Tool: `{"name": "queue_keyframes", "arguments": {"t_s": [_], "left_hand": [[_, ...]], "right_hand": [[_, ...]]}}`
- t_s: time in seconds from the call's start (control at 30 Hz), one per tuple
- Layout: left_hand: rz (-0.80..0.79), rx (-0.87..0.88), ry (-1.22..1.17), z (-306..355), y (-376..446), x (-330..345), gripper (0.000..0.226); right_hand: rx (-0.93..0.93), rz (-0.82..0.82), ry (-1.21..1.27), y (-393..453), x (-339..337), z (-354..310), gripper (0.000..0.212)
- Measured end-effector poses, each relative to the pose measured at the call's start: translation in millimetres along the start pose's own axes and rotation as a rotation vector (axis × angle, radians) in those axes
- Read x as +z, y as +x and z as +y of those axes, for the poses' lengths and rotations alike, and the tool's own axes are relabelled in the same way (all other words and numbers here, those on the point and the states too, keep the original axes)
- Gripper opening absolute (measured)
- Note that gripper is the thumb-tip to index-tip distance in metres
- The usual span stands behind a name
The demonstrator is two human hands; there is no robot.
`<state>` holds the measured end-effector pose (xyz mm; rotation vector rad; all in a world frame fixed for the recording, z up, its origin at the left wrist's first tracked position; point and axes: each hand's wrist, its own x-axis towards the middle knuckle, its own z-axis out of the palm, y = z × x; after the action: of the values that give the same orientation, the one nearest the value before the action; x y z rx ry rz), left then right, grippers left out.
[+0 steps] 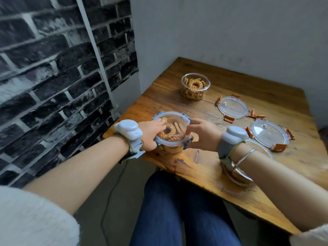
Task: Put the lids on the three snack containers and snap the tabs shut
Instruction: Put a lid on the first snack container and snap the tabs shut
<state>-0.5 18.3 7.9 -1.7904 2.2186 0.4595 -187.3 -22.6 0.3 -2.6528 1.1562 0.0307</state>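
A round clear tub (173,137) of twisted biscuits wears a clear lid (171,127) with grey tabs. Beyond it stands an open tub (195,88), uncovered. Right of that lie two flat orange-tabbed lids (232,107) (270,134). A third tub (243,174) sits right of the first, mostly hidden.

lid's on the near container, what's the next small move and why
Probably press a blue tab down until it snaps. The blue-tabbed lid already sits on the near container, with the left hand on its top and the right hand at its side, and the tab near the right hand appears to stick outward, unlatched.
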Motion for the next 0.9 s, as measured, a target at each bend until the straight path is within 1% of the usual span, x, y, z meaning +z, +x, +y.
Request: {"name": "queue_keyframes", "arguments": {"t_s": [0.03,0.07,0.1,0.13,0.17,0.2,0.23,0.27,0.33,0.4,0.47,0.53,0.63,0.7,0.77,0.8,0.83,0.9], "left_hand": [[0.039,-0.032,-0.093,2,-1,-2,0.062],[0.1,-0.085,-0.173,3,0,-1,0.056],[0.185,-0.163,-0.252,4,4,-3,0.05],[0.25,-0.279,-0.331,7,8,4,0.044],[0.299,-0.39,-0.375,8,13,1,0.039],[0.288,-0.473,-0.401,10,18,6,0.037],[0.257,-0.517,-0.417,11,22,6,0.037],[0.219,-0.536,-0.407,11,27,8,0.037],[0.195,-0.546,-0.346,6,31,6,0.035],[0.223,-0.541,-0.338,-2,33,0,0.033],[0.275,-0.545,-0.378,-12,37,-6,0.032],[0.321,-0.559,-0.416,-24,45,-11,0.032],[0.321,-0.595,-0.394,-31,48,-14,0.032],[0.31,-0.628,-0.321,-28,48,-15,0.032],[0.326,-0.635,-0.238,-17,52,-14,0.034],[0.369,-0.604,-0.201,-15,54,-16,0.034],[0.409,-0.55,-0.173,-10,58,-16,0.035],[0.444,-0.422,-0.133,5,71,-18,0.037]], "right_hand": [[0.052,0.041,0.132,-1,-6,0,0.041],[0.15,0.098,0.256,0,-10,0,0.042],[0.279,0.157,0.388,3,-14,-2,0.042],[0.422,0.172,0.541,5,-10,-4,0.04],[0.532,0.139,0.693,10,-11,-4,0.036],[0.613,0.058,0.821,13,-5,-7,0.031],[0.654,0.024,0.869,16,-2,-10,0.026],[0.667,0.023,0.869,20,6,-12,0.03],[0.687,0.092,0.863,27,15,-15,0.038],[0.703,0.172,0.931,33,23,-21,0.035],[0.689,0.202,0.972,44,31,-25,0.026],[0.688,0.184,0.99,59,36,-29,0.018],[0.673,0.139,0.993,65,28,-40,0.019],[0.646,0.064,0.973,59,17,-38,0.024],[0.604,-0.04,0.907,48,8,-23,0.031],[0.586,-0.052,0.833,46,2,-14,0.036],[0.579,-0.041,0.755,42,-3,-3,0.039],[0.586,0.018,0.565,34,-13,26,0.037]]}}
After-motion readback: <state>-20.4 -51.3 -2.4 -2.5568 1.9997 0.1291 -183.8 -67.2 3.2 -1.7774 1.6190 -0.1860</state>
